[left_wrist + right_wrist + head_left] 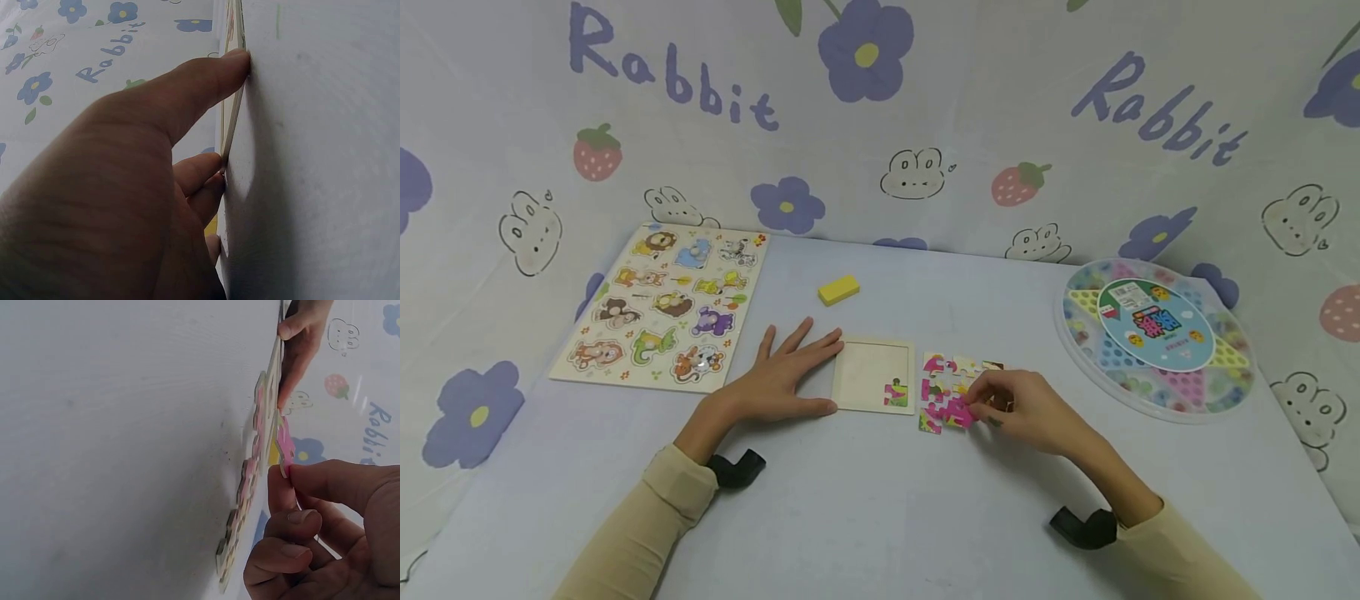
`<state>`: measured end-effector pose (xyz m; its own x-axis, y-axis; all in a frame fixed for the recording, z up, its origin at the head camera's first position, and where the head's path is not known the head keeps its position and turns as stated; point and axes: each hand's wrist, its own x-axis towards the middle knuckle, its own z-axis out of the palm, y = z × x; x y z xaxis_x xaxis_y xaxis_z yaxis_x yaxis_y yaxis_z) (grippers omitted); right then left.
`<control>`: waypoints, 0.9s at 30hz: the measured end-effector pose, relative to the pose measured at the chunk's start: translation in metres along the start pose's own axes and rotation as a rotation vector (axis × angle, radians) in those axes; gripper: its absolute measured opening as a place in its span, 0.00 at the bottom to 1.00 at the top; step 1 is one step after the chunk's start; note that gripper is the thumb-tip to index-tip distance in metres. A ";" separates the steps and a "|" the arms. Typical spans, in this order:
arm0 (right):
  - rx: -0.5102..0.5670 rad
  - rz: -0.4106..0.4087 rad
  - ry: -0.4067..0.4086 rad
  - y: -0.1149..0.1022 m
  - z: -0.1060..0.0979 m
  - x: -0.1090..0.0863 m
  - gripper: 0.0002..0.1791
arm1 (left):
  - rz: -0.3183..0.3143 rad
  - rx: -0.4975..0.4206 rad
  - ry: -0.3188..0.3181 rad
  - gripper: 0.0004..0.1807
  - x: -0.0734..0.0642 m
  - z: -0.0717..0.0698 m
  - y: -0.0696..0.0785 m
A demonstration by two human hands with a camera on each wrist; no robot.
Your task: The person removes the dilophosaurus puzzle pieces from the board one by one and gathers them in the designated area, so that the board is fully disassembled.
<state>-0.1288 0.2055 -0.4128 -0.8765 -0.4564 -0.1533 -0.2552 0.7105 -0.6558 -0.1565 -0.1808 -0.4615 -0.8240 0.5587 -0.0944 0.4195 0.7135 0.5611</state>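
Observation:
My right hand (1030, 411) pinches a pink jigsaw piece (285, 445) between thumb and index finger, raised a little over the other pieces. Those loose jigsaw pieces (934, 389) lie grouped on the table to the right of a square wooden puzzle tray (874, 342). A single pink and green piece (896, 393) sits in the tray's lower right corner. With fingers spread, my left hand (782, 379) rests at the tray's left edge, its thumb and a fingertip touching the frame. Part of the loose group is hidden under the right hand.
A yellow block (838, 290) lies behind the tray. At the left is an animal peg puzzle board (658, 308). A round game board (1156, 337) under a clear cover lies at the right. The patterned cloth (970, 125) rises behind the table.

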 end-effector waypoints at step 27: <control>-0.031 -0.006 -0.043 0.009 0.006 -0.006 0.03 | 0.008 -0.015 0.006 0.51 -0.001 -0.001 0.001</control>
<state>-0.1234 0.2114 -0.4227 -0.8569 -0.4827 -0.1810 -0.2738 0.7236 -0.6336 -0.1555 -0.1815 -0.4598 -0.8229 0.5618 -0.0849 0.4206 0.7027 0.5739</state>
